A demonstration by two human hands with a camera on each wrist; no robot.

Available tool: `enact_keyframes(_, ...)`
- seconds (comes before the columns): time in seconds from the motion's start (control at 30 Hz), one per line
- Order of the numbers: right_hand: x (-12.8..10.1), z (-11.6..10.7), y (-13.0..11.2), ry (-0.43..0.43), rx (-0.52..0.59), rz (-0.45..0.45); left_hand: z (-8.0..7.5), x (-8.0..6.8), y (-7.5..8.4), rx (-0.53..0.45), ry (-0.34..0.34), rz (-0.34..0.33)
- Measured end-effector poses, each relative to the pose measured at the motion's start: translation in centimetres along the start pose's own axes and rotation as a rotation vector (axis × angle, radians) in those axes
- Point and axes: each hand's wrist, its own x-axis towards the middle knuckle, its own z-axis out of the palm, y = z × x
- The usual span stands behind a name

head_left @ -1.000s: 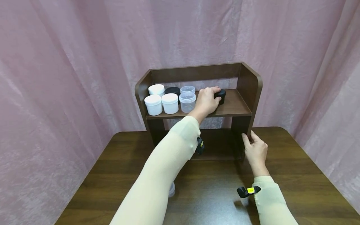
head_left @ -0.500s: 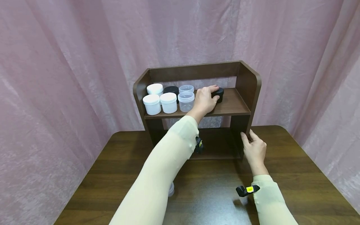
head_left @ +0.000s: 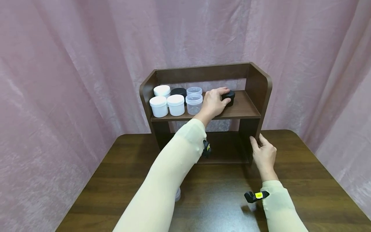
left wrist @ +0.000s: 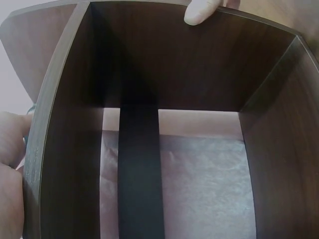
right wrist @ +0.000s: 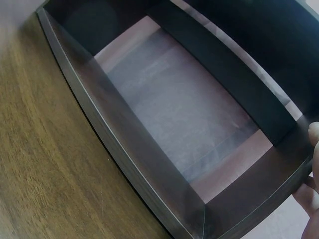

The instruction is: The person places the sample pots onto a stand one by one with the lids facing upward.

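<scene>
My left hand [head_left: 214, 103] reaches over the upper board of a dark brown wooden shelf [head_left: 237, 111] and grips a small black lidded jar [head_left: 230, 95] between thumb and fingers; the jar seems to stand on the board. To the left of this hand are three white jars [head_left: 176, 106], another black jar [head_left: 179, 91] behind them, and two clear jars [head_left: 194, 105]. Lower down, my right hand [head_left: 264, 156] pinches the front edge of the shelf's right side panel. In the right wrist view, its fingers [right wrist: 314, 133] appear on both faces of that panel.
The shelf stands on a brown wooden table [head_left: 290, 180] before a pink curtain [head_left: 87, 80]. A clear round container [head_left: 177, 194] on the table is mostly hidden behind my left forearm. Below the jars, the shelf has a lower compartment [left wrist: 164, 64].
</scene>
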Motion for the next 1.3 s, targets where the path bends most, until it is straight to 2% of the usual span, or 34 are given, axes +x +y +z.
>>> enact_keyframes(0.27,0.1,-0.5,0.2,-0.007,-0.007,0.012,0.2,0.0,0.1,-0.073,-0.052,0.064)
enact_keyframes(0.43,0.0,-0.8,0.2,0.003,-0.017,0.005,0.3,-0.2,0.3,-0.108,-0.036,0.131)
enact_keyframes(0.53,0.0,-0.9,0.3,0.007,-0.020,0.000,0.4,-0.4,0.4,-0.119,-0.019,0.148)
enact_keyframes(0.67,0.0,-1.0,0.2,0.008,-0.023,-0.007,0.4,-0.4,0.5,-0.131,-0.007,0.132)
enact_keyframes(0.9,0.0,-1.0,0.2,0.003,-0.018,0.000,0.3,0.0,0.6,-0.084,0.001,0.093)
enact_keyframes(1.3,-0.4,-1.3,0.5,0.001,-0.015,-0.013,0.3,0.2,0.7,-0.066,-0.033,0.111)
